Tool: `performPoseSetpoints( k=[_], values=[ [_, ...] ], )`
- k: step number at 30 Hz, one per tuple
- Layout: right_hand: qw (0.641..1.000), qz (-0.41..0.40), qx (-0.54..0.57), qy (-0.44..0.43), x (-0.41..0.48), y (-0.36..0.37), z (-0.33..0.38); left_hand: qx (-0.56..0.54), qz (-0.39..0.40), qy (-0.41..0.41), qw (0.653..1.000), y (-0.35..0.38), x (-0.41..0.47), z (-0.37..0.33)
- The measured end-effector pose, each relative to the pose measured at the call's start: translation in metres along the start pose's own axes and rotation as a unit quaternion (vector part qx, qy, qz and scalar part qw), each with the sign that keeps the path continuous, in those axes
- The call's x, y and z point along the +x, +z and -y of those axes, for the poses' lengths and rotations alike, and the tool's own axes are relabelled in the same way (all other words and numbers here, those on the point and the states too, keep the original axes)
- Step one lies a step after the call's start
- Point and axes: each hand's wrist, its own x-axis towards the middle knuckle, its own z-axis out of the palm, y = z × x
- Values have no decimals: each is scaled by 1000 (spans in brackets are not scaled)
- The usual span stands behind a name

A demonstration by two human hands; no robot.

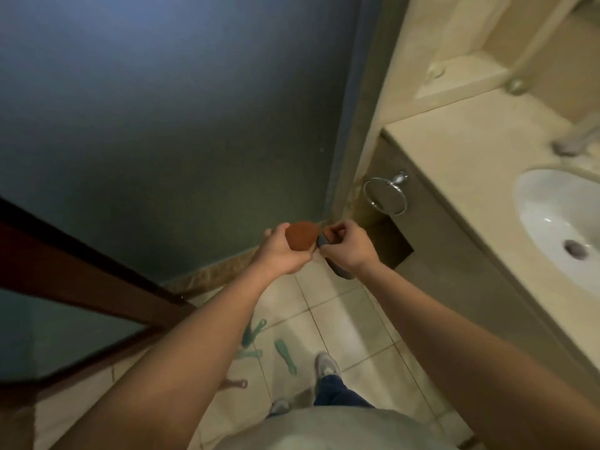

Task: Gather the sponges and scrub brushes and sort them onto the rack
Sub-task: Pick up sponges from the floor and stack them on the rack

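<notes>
The left hand [279,254] is raised in front of the frosted glass door [162,125], its grip closed round a rust-red sponge [300,237], an oval pad that stands up out of the curled fingers. The right hand [347,246] is just beside it, its grip pinching a dark grey piece [323,241] between thumb and fingers. That piece touches the right edge of the sponge, and blur hides whether it is a sponge or part of a brush.

Down on the tiled floor [357,326], below the left forearm, lie several teal brushes [285,355], handles pointing different ways and apart from one another. A brown brush [235,383] lies nearer the person's feet, partly hidden by the arm. A dark rounded thing [341,271] sits on the floor under the right wrist; what it is I cannot tell.

On the right, the beige tabletop [470,151] carries a white sink [532,190] set into it. Inside the bowl only the drain [576,248] shows. A tap [574,138] stands behind the bowl. On the end panel of the cabinet hangs a chrome towel ring [386,196], and below it is a dark recess [394,246] whose contents are in shadow
</notes>
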Motion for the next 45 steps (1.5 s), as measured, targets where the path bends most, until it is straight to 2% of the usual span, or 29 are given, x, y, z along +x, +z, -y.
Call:
performPoseSetpoints(
  k=[8, 14, 21, 27, 34, 40, 45],
  values=[
    [988, -131, 75, 12, -53, -70, 7, 63, 45, 149, 986, -13, -32, -76],
    [972, -219, 84, 16, -95, -136, -6, 116, 107, 249, 956, 5, -63, -143],
    [947, -305, 95, 39, -134, -227, -36, 102, 141, 335, 926, 61, -100, -228],
    [927, -358, 102, 48, -154, -324, -69, 51, 175, 373, 910, 115, -138, -318],
    [892, -442, 78, 57, -166, -429, -119, 11, 224, 432, 874, 191, -169, -414],
    [866, -492, 62, 66, -189, -489, -155, 24, 232, 468, 852, 252, -192, -471],
    [841, -532, 55, 81, -211, -529, -174, 34, 262, 521, 812, 289, -207, -514]
  ],
)
